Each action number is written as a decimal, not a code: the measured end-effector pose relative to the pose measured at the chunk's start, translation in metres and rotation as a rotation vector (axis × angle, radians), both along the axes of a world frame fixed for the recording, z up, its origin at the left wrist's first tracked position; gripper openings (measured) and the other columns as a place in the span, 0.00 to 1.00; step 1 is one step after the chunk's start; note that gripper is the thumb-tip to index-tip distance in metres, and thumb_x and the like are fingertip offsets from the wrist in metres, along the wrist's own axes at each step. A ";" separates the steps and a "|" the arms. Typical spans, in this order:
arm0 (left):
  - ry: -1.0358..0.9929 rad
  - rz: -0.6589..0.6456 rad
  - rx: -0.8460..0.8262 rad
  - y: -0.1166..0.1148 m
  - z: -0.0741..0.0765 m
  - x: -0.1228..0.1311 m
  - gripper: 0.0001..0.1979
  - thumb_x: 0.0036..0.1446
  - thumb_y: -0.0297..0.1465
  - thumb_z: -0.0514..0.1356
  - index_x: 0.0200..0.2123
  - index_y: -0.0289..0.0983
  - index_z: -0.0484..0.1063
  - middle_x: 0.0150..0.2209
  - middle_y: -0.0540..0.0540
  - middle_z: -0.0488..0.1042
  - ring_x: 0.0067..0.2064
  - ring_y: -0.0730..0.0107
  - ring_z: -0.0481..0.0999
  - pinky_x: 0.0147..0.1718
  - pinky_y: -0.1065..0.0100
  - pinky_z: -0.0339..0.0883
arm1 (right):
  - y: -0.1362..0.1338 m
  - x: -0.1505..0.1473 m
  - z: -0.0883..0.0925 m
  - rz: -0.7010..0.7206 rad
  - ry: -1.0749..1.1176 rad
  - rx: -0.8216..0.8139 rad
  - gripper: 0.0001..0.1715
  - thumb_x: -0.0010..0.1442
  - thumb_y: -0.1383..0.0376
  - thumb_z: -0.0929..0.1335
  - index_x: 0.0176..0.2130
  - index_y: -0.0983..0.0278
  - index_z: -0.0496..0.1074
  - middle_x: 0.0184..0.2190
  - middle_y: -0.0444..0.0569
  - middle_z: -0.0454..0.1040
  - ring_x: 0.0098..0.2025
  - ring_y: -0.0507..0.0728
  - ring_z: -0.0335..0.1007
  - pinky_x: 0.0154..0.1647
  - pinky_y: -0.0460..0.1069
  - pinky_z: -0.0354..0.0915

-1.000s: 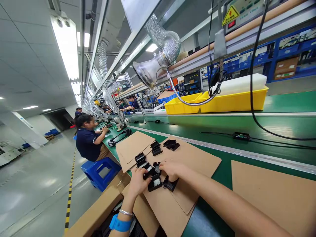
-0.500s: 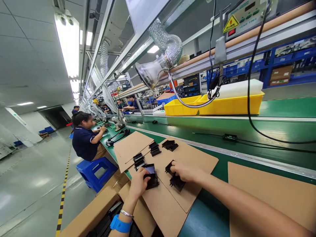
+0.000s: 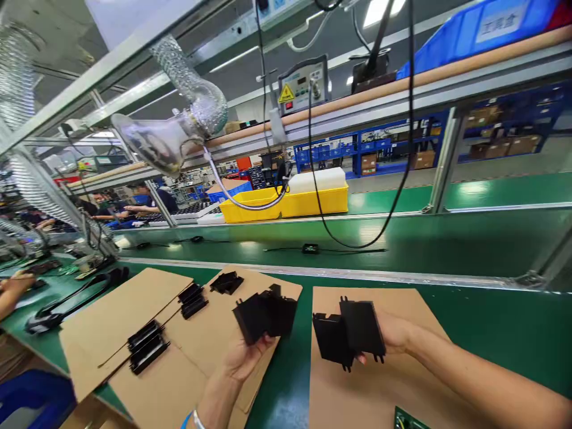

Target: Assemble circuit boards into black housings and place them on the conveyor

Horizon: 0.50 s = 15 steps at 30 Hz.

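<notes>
My left hand (image 3: 243, 357) is closed on overlapping black plastic housings (image 3: 263, 313), held up above the edge of the left cardboard sheets (image 3: 187, 348). To the right, my right hand (image 3: 393, 333) grips two black plastic housings (image 3: 363, 328) over another cardboard sheet (image 3: 348, 396); its fingers are mostly hidden behind them. More black housings lie on the left cardboard: a pair near the front (image 3: 149, 345), a pair farther back (image 3: 193, 301), and a cluster (image 3: 226, 282) by the far edge. Part of a green circuit board (image 3: 406, 419) shows at the bottom edge.
A black strap-like band (image 3: 74, 298) lies on the green bench (image 3: 491, 333) at left. Yellow bins (image 3: 313, 202) stand behind the metal rail. A fume hood (image 3: 152, 140) and cables hang overhead. A co-worker's hand (image 3: 15, 289) shows at far left.
My view has swung right. Both hands have lifted black housings off the left cardboard, and the right hand has carried its pair over to the right sheet.
</notes>
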<state>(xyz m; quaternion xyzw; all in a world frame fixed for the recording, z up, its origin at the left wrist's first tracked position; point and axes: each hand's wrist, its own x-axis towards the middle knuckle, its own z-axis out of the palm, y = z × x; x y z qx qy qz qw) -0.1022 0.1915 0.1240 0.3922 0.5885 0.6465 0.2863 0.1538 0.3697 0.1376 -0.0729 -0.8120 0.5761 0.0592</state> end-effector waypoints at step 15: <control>0.726 -0.321 -0.138 0.169 -0.010 0.164 0.04 0.53 0.27 0.64 0.34 0.37 0.72 0.38 0.48 0.71 0.41 0.63 0.71 0.43 0.59 0.66 | -0.025 0.103 -0.037 -0.297 -0.261 0.828 0.13 0.54 0.69 0.65 0.40 0.63 0.73 0.39 0.53 0.70 0.44 0.63 0.63 0.46 0.57 0.57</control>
